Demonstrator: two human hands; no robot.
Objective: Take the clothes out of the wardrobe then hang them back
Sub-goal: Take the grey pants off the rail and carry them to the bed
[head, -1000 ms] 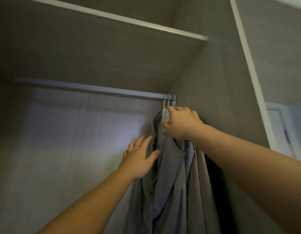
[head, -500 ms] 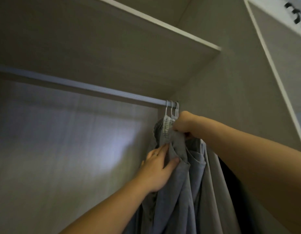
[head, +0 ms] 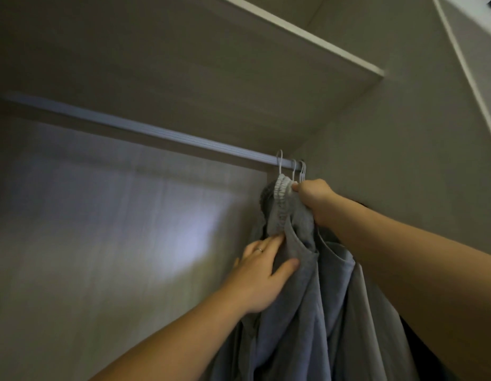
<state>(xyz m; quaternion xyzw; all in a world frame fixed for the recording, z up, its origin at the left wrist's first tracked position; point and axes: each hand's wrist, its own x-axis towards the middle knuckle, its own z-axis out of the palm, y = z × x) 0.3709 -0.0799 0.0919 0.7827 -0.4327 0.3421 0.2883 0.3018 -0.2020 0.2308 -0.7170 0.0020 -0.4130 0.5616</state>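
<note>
Grey clothes (head: 302,298) hang straight down from the rail (head: 156,133), at its right end, on white hanger hooks (head: 279,163). The right hand (head: 313,199) is just under the rail and nearest the hooks, its fingers closed around the gathered top of the front garment. The left hand (head: 263,273), lower under the rail, pinches a fold between thumb and fingers. I think the hook must first go up, off the rail.

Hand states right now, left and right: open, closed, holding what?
Left hand: thumb and fingers pinch a fold of the grey garment.
Right hand: closed, gripping the grey garment's top, just under the hangers.
</note>
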